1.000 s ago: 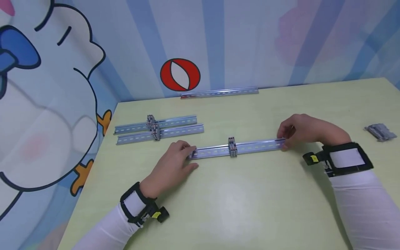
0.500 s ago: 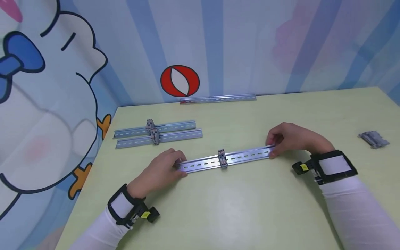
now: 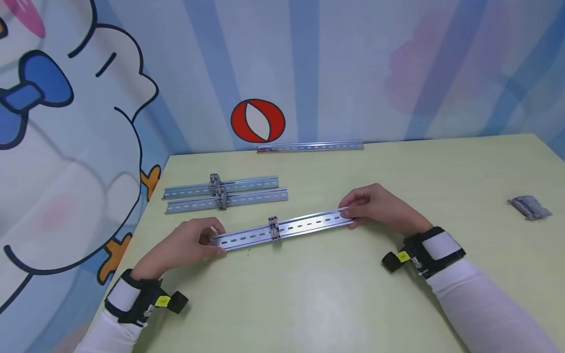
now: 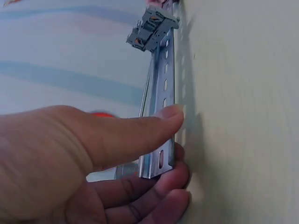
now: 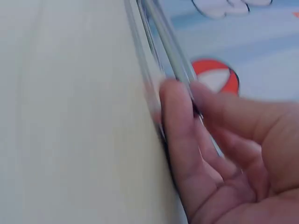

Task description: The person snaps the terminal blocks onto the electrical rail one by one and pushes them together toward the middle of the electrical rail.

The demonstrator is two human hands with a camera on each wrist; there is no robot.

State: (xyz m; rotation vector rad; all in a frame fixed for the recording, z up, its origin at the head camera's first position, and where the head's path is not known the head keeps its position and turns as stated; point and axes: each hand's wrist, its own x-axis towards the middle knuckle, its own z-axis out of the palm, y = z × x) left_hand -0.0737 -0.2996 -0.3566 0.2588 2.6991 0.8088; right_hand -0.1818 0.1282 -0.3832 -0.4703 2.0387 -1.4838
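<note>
A slotted metal DIN rail [image 3: 309, 224] spans my two hands, tilted so its right end is higher in the head view. On its middle sits a grey terminal block [image 3: 274, 228], whose orange spots show in the left wrist view. My left hand [image 3: 183, 243] pinches the rail's left end, the thumb [image 4: 145, 130] over its face and the fingers behind. The right end is held between the thumb and fingers of my right hand [image 3: 381, 208]. In the left wrist view the rail hangs a little off the table, its shadow beside it.
Two more rails lie side by side at the back left, a far rail [image 3: 260, 185] and a nearer rail [image 3: 260, 196], each with a terminal block. Another rail [image 3: 313, 146] lies against the wall. Several grey pieces [image 3: 529, 207] lie at the table's right.
Both hands have carried the rail leftward and nearer in the head view, its slotted face turning up more to the camera. The terminal block moved with it.
</note>
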